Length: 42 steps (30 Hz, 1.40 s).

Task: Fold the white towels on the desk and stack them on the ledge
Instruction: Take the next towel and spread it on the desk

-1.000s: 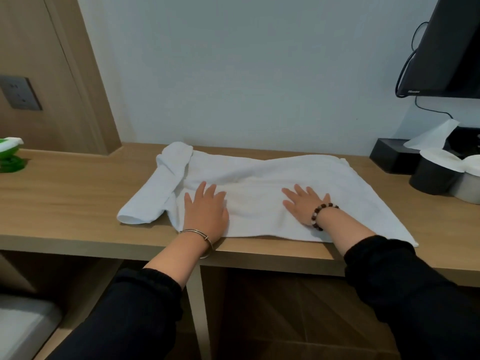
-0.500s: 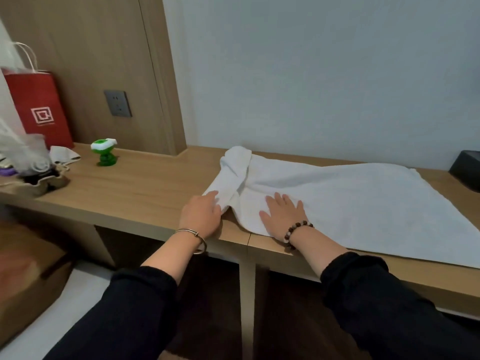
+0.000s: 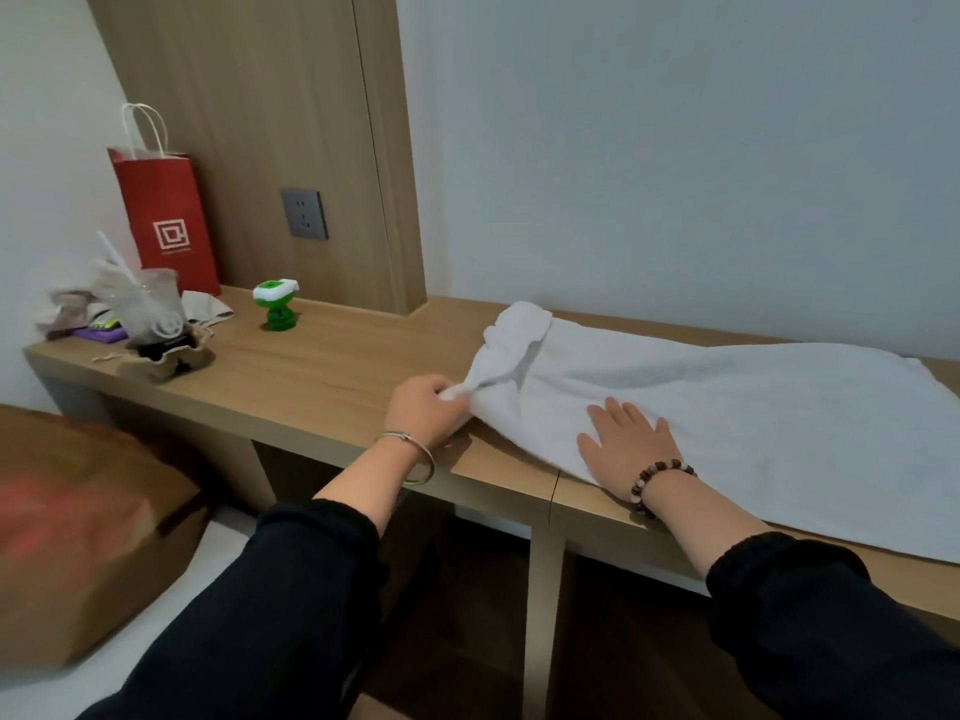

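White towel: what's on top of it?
The right hand lies flat on the white cloth towel; the left hand pinches its bunched end. Anything beneath it is covered.

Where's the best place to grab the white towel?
Take the bunched near-left corner of the white towel, coming from the left end, where the left hand pinches it. That corner is gathered into a narrow bunch, while the right hand pins the flat part.

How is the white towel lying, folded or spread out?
Mostly spread: the towel lies flat on the desk, its left end bunched in the left hand.
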Tool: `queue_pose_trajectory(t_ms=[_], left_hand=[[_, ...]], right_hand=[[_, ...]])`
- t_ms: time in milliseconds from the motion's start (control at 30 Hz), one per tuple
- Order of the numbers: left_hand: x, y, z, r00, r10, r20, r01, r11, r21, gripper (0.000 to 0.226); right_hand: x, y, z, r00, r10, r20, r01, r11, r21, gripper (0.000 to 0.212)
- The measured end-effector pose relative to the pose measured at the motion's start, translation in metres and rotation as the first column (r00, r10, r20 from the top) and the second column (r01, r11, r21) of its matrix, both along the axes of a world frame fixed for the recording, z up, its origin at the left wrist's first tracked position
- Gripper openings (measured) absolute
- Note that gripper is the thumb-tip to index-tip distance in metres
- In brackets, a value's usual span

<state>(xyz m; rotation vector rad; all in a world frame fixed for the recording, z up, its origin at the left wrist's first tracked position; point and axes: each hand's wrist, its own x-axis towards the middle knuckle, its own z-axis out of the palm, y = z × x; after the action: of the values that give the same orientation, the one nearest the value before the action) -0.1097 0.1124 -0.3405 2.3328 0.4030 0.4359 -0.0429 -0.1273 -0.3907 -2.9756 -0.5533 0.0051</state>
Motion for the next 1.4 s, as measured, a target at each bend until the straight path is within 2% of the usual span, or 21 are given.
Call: queue_pose_trajectory(t_ms=[67,100,167,200,233,300,367,400,433,467,533,600,667,800,900,967,1067,1100,1167,1300,1400], left_hand=[[0.0,0.018,0.005,0.987,0.16,-0.001,-0.154,0.954,-0.259,0.023],[-0.003,0.03,0.004,0.971,0.239,-0.021,-0.232,0.915,-0.331,0.026],[-0.012,0.053,0.001,0.933,0.35,-0.077,-0.355,0.873,-0.334,0.024],[-0.016,0.063,-0.002,0.91,0.409,-0.075,-0.41,0.856,-0.314,0.016],[-0.019,0.07,-0.005,0.881,0.471,-0.054,-0.465,0.836,-0.291,0.019],[-0.023,0.069,-0.006,0.84,0.543,0.018,-0.529,0.825,-0.197,0.042],[-0.021,0.054,-0.003,0.859,0.461,0.221,-0.476,0.879,0.014,0.051],[-0.018,0.042,-0.001,0.892,0.323,0.316,-0.383,0.912,0.149,0.05],[-0.014,0.029,0.0,0.93,0.13,0.343,-0.236,0.929,0.286,0.045],[-0.009,0.015,0.001,0.956,-0.072,0.284,-0.052,0.913,0.406,0.04],[0.003,-0.007,-0.003,0.949,-0.313,-0.017,0.276,0.81,0.518,0.038],[0.016,-0.014,-0.013,0.894,-0.292,-0.34,0.436,0.742,0.509,0.049],[0.024,-0.005,-0.025,0.862,-0.177,-0.475,0.43,0.752,0.5,0.053],[0.025,0.037,-0.035,0.902,0.055,-0.427,0.218,0.798,0.562,0.054],[0.023,0.049,-0.038,0.913,0.095,-0.396,0.174,0.788,0.59,0.054],[0.023,0.047,-0.04,0.928,0.068,-0.367,0.174,0.791,0.586,0.053],[0.023,0.046,-0.042,0.942,0.027,-0.335,0.179,0.801,0.571,0.052],[0.023,0.047,-0.041,0.943,0.02,-0.331,0.181,0.806,0.564,0.052],[0.023,0.047,-0.041,0.942,0.009,-0.334,0.189,0.812,0.552,0.053],[0.024,0.047,-0.043,0.949,-0.014,-0.315,0.193,0.815,0.546,0.054],[0.026,0.048,-0.047,0.958,-0.025,-0.286,0.184,0.818,0.544,0.054]], right_hand=[[0.0,0.0,0.0,1.0,-0.006,0.004,0.006,1.0,-0.004,0.058],[0.001,-0.001,0.001,1.0,-0.006,0.003,0.006,1.0,-0.004,0.058],[0.0,-0.001,0.001,1.0,0.002,0.002,-0.002,1.0,-0.004,0.059],[0.0,-0.001,0.001,1.0,0.003,0.002,-0.003,1.0,-0.006,0.059],[0.0,-0.002,0.0,1.0,0.002,0.002,-0.002,1.0,-0.007,0.059],[0.001,-0.002,0.0,1.0,0.001,-0.001,-0.001,1.0,-0.012,0.059],[0.001,-0.002,0.0,1.0,0.005,0.001,-0.005,1.0,-0.019,0.059],[0.001,-0.002,0.0,1.0,0.008,0.0,-0.008,1.0,-0.022,0.059],[0.002,-0.002,0.0,1.0,0.011,-0.004,-0.011,1.0,-0.024,0.059],[0.002,-0.003,0.001,1.0,0.012,-0.011,-0.013,0.999,-0.029,0.058],[0.0,-0.004,0.003,0.999,0.013,-0.036,-0.015,0.999,-0.05,0.057],[-0.002,-0.004,0.005,0.998,0.011,-0.061,-0.016,0.998,-0.068,0.056],[-0.005,-0.005,0.008,0.998,0.002,-0.069,-0.007,0.997,-0.075,0.056],[-0.017,-0.003,0.018,0.996,-0.016,-0.092,0.007,0.996,-0.093,0.055],[-0.018,0.005,0.036,1.0,0.001,-0.015,-0.003,0.988,-0.156,0.043],[-0.01,0.02,0.052,0.995,0.012,0.096,-0.008,0.999,-0.034,0.033],[0.018,0.053,0.074,0.988,-0.031,0.15,-0.014,0.957,0.289,0.033],[0.031,0.065,0.08,0.991,-0.051,0.122,0.006,0.938,0.346,0.032],[0.059,0.086,0.09,0.995,-0.101,0.028,0.084,0.931,0.355,0.025],[0.097,0.114,0.093,0.951,-0.209,-0.229,0.265,0.931,0.252,0.031],[0.123,0.128,0.086,0.929,-0.198,-0.312,0.254,0.955,0.15,0.019]])
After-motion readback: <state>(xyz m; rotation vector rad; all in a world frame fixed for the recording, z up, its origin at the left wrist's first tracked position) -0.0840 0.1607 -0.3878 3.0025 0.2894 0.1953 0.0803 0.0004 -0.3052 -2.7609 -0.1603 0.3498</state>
